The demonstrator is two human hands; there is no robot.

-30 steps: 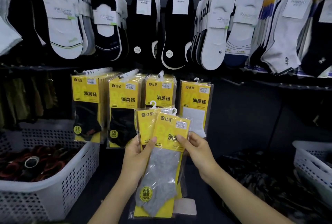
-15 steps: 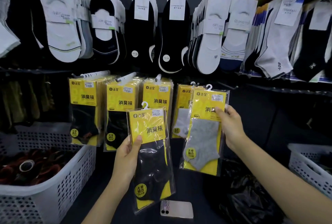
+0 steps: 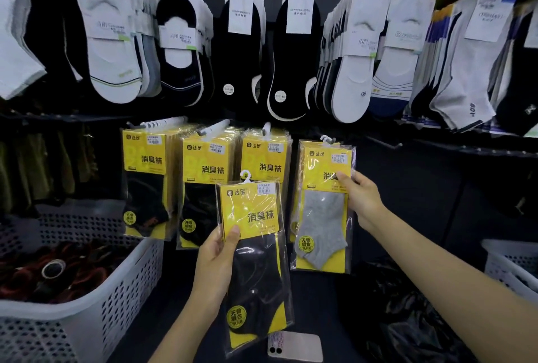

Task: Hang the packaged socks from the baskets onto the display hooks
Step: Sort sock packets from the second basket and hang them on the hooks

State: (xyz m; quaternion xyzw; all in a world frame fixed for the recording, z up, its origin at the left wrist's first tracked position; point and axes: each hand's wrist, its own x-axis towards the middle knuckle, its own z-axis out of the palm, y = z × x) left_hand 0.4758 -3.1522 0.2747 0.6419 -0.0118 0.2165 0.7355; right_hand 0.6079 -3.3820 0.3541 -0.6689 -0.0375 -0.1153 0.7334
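– While our right hand (image 3: 361, 199) pinches the grey pack (image 3: 323, 217) by its yellow card, right of centre in the frame, where do we want the hanger?

– Over the hook (image 3: 326, 139) just above that card, the rightmost of the yellow row. The white loop sits right at the hook's tip, and we cannot tell whether it is over the wire yet.

– So how do we do it well?

– We hold the card square to us, thumb in front and fingers behind, and slide the loop straight back along the hook. If we tilt the pack, the loop will likely catch on the one hanging behind it.

– And the other hand?

– Our left hand (image 3: 217, 258) grips the black pack (image 3: 256, 275) at lower centre, with the thumb on the card and the fingers wrapped behind. We hold it low so its film does not snag the hanging packs (image 3: 209, 159) at centre left.

– Anything to watch?

– The film looks slippery, so we let go only once the grey pack hangs by its own weight. A phone (image 3: 294, 346) lies at bottom centre, right where a dropped pack would land. The left basket (image 3: 87, 304) at lower left holds dark items we cannot make out. The right basket (image 3: 509, 260) shows only its rim at lower right.
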